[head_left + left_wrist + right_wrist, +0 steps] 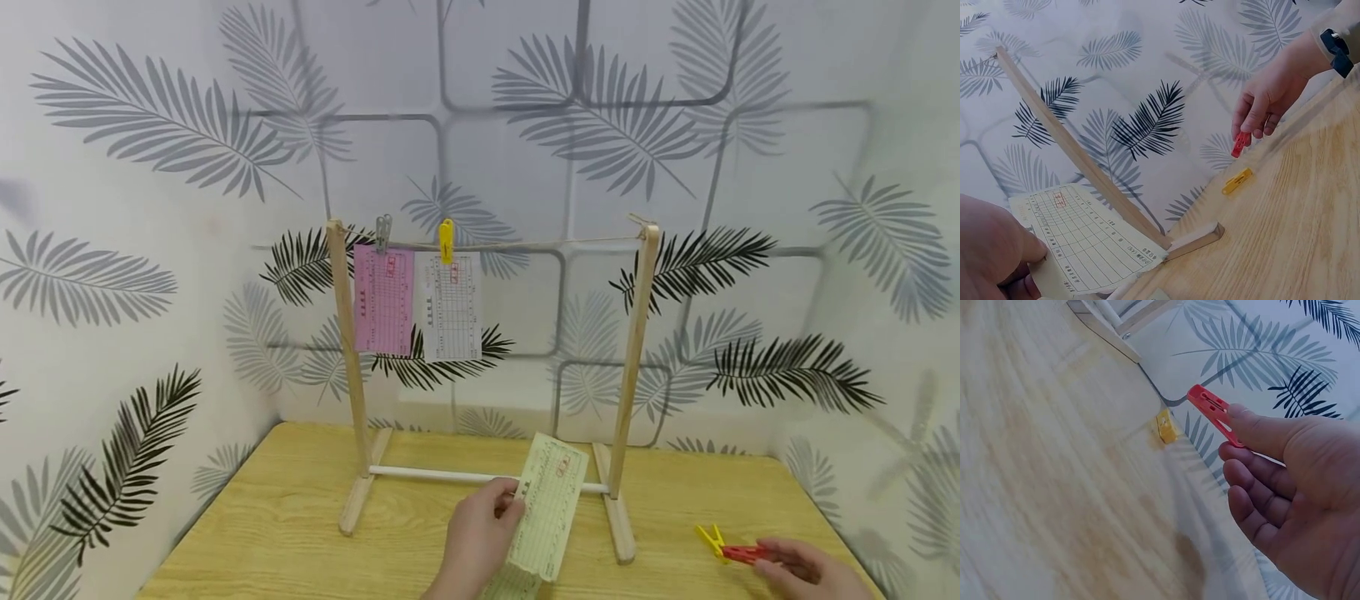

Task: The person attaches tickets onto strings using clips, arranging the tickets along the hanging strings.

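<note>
Here, both hands grasp something at the table's near edge.

The left hand (476,537) pinches a pale green printed slip (547,508) upright in front of the wooden rack's (636,333) white bottom rail (442,475). The right hand (810,571) grips a red clothespin (742,552) near the table's (300,533) right edge, just beside a yellow clothespin (708,537) lying on the wood. A pink slip (382,300) and a white slip (450,307) hang pegged on the rack's string.

pale yellow-green printed form slip (550,508), pinched at its left edge by the left hand (478,533), tilted upright above the tabletop (285,533) before the rack's base. red clothespin (744,553), pinched in the right hand (806,571), just beside a yellow clothespin (709,538) lying on the tabletop.
</note>
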Demonstrator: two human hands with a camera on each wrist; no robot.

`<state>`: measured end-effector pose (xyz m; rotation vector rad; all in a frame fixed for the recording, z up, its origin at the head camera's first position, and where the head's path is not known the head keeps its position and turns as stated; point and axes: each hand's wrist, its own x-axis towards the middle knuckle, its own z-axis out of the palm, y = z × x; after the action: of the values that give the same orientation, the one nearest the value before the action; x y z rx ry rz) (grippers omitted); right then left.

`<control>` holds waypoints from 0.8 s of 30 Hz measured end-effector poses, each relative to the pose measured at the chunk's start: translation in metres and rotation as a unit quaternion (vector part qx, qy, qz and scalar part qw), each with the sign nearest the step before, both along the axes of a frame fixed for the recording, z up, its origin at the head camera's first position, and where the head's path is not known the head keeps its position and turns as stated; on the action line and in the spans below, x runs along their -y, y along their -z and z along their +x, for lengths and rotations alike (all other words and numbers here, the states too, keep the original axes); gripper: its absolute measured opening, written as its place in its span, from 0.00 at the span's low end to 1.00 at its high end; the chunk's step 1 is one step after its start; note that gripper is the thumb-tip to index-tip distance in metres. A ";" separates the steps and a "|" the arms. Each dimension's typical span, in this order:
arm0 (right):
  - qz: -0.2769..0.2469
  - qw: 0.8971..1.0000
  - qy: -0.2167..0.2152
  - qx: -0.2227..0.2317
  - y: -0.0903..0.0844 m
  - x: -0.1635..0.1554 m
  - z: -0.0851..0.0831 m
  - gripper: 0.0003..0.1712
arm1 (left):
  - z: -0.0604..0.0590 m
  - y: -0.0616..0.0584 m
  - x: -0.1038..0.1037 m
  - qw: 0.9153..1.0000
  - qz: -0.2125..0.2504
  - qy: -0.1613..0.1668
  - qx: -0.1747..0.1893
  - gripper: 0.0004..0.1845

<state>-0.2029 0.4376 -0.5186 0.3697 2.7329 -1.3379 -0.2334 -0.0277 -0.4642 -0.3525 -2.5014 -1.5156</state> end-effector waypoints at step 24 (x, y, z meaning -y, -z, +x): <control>0.119 0.955 -0.058 -0.264 -0.143 0.067 -0.004 0.31 | -0.017 -0.044 0.004 0.995 0.076 -0.019 -0.063 0.12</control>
<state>-0.2068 0.3711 -0.3754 -0.1690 3.2967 -1.2209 -0.2506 -0.0313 -0.4199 -0.3621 -2.2685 -1.6027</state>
